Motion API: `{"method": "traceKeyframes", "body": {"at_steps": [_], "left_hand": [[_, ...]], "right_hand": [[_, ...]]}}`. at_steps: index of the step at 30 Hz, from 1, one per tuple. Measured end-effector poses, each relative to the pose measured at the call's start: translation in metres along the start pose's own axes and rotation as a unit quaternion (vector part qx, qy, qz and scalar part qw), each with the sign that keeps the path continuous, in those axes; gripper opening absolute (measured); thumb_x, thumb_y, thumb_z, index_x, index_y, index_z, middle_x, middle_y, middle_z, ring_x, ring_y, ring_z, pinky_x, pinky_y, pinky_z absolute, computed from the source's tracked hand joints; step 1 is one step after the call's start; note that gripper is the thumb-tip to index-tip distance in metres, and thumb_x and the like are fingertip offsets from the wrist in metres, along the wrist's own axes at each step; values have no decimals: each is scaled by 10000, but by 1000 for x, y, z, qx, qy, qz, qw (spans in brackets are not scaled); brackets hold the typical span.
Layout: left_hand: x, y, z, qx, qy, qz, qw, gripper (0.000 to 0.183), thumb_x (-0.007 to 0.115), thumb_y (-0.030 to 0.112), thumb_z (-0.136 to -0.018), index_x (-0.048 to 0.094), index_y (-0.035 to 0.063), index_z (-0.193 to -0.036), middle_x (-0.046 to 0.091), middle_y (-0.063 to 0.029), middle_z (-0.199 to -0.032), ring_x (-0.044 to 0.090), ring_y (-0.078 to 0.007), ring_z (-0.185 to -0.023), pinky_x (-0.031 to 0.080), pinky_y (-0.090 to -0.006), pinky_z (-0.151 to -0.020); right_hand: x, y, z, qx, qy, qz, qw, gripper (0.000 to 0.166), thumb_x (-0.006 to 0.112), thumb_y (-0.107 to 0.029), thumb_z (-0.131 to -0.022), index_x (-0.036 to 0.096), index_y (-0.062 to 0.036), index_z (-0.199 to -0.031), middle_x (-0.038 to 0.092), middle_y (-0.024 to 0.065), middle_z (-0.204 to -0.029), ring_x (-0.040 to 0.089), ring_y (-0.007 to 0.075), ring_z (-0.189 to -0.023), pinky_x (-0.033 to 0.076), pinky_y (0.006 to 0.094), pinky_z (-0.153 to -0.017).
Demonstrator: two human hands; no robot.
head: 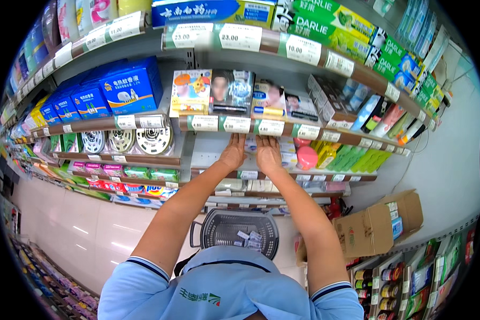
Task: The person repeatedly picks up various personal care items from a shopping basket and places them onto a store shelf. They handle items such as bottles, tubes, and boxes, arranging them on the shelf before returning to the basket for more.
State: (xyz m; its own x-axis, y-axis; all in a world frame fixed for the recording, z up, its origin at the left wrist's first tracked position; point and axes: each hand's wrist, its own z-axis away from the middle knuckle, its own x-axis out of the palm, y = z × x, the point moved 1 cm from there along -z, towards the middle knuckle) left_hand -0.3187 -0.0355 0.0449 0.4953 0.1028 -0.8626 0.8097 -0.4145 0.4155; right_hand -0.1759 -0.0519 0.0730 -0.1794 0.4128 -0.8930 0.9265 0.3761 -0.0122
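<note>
Both of my hands reach onto a lower shelf, with the fingertips partly hidden under the shelf edge above. My left hand [233,153] lies palm down by a bare stretch of white shelf board [206,154]. Just right of it, my right hand [269,153] is over or against small white-and-blue boxes [289,154]. Whether either hand grips a box cannot be seen. Between the hands a little of the same packaging [251,145] shows. Below, on the floor, stands a grey plastic shopping basket [208,228] holding several similar small boxes [253,240].
Right of the boxes stand pink round containers [307,157] and yellow bottles [326,155]. Above my hands runs a price-tagged shelf edge [234,125] with carded lip balms [231,94]. Blue boxes [130,89] fill the left shelf. An opened cardboard carton [364,234] sits at right.
</note>
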Motion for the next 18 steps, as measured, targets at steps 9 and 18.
{"method": "traceKeyframes", "body": {"at_steps": [9, 18], "left_hand": [[6, 58, 156, 82, 52, 143, 985, 497, 636, 41, -708, 460, 17, -1172, 496, -196, -1144, 448, -373, -1049, 379, -413, -897], [109, 32, 246, 16, -245, 166, 955, 403, 631, 94, -721, 502, -2, -1091, 548, -218, -1011, 514, -392, -950, 418, -419, -843]], "right_hand": [[-29, -36, 153, 20, -17, -158, 987, 471, 615, -63, -699, 489, 40, -1141, 518, 217, -1142, 429, 367, -1123, 324, 424, -974], [50, -29, 289, 167, -169, -207, 949, 401, 625, -98, -687, 543, 23, -1060, 593, 163, -963, 521, 307, -946, 407, 394, -829]]}}
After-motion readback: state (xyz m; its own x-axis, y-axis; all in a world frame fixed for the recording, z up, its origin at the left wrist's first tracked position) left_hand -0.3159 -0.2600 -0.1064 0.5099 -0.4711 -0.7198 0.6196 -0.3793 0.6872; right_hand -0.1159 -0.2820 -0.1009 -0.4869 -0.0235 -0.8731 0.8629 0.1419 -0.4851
